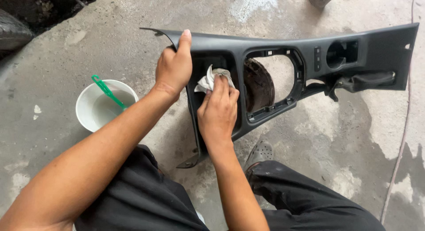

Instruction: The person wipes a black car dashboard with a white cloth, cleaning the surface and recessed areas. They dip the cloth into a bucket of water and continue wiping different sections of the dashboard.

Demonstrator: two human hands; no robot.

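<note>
right hand rag on black panel (upright), left hand gripping

Car repair yard or workshop: stained, wet concrete floor under the hands, black car console panel stood on it, worn tyre far left, white bucket with green brush left.

We log: console panel, matt black plastic; rag, crumpled grey cloth; bucket, smooth white plastic; floor, rough damp concrete.
</note>
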